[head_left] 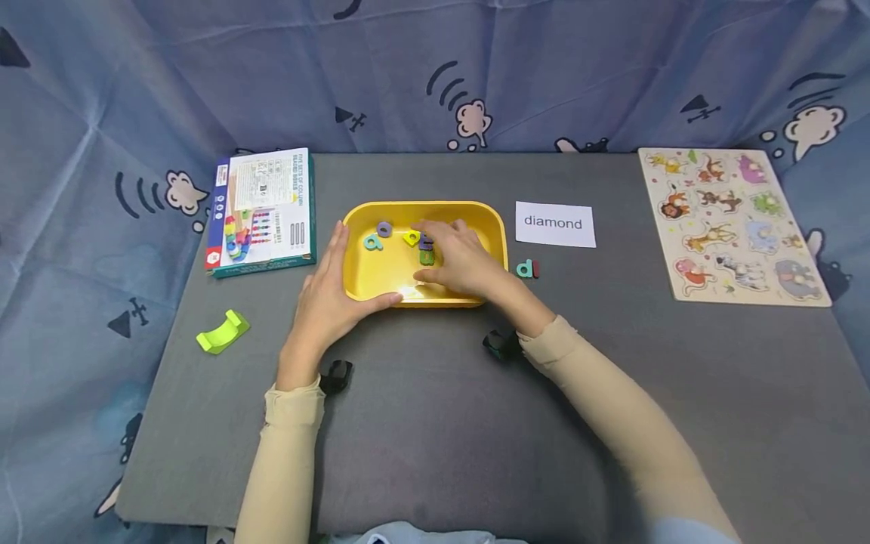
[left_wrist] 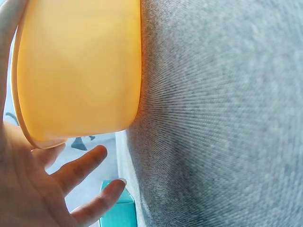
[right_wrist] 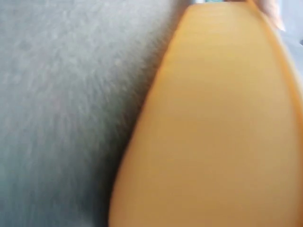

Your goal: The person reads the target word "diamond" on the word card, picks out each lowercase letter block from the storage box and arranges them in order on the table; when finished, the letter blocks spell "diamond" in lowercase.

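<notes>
A yellow tray (head_left: 363,283) lies on the table, and my left hand (head_left: 328,298) holds it at its near left corner. The thumb stretches along the near rim while the fingers lie along the left side; the left wrist view shows two of them spread away from the wall. My right hand (head_left: 462,257) reaches into the tray with thumb and fingers apart, over a yellow letter (head_left: 411,238), a purple letter (head_left: 426,243) and a green letter (head_left: 426,258). A purple letter o (head_left: 384,229) and a teal letter (head_left: 372,242) lie further left inside.
Right of the tray are a white card (head_left: 555,224) reading "diamond", a teal letter d (head_left: 525,269) and a red letter (head_left: 535,269). An animal puzzle board (head_left: 734,227) lies far right. At left are a toy box (head_left: 261,211) and a lime-green curved block (head_left: 223,332).
</notes>
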The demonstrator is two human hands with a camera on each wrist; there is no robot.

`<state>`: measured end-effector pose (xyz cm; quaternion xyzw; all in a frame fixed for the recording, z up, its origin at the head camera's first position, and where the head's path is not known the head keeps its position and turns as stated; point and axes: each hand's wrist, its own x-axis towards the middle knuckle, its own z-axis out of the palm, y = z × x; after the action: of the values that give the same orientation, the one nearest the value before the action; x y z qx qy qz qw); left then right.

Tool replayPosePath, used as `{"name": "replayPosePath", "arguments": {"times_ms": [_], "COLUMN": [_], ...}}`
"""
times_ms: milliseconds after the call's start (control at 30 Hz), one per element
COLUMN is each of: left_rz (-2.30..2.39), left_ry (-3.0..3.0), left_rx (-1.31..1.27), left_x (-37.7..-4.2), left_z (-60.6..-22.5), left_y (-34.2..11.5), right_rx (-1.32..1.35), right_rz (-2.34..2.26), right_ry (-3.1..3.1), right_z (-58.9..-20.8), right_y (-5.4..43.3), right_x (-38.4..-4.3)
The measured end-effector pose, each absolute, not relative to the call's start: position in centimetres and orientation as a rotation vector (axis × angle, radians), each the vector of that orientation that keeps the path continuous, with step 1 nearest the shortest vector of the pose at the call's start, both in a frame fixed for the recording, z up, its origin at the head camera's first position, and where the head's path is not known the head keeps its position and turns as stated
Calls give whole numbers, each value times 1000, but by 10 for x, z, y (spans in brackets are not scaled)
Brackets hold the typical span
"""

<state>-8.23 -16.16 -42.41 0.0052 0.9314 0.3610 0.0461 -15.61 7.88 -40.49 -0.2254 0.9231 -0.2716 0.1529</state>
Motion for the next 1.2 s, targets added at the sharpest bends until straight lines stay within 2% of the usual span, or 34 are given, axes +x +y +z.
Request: {"name": "replayPosePath", "arguments": {"times_ms": [200, 733, 1000, 1200], "left_rz": [1095, 1097, 1093, 1100], "left_ry": [2844, 2852, 2851, 2866], "left_rx": [16, 20, 14, 15], "left_x": [-82, -82, -82, -83], "left_z": [-423, -425, -426, -427], "left_y": [-163, -162, -161, -162], "right_rx": [-807, -839, -766, -661], "right_rz": [-607, -681, -756, -1048], "right_ry": [2661, 2796, 2784, 2692], "right_z": [-418, -422, -420, -413], "right_y": [62, 63, 63, 69], "right_x": [-158, -156, -155, -153]}}
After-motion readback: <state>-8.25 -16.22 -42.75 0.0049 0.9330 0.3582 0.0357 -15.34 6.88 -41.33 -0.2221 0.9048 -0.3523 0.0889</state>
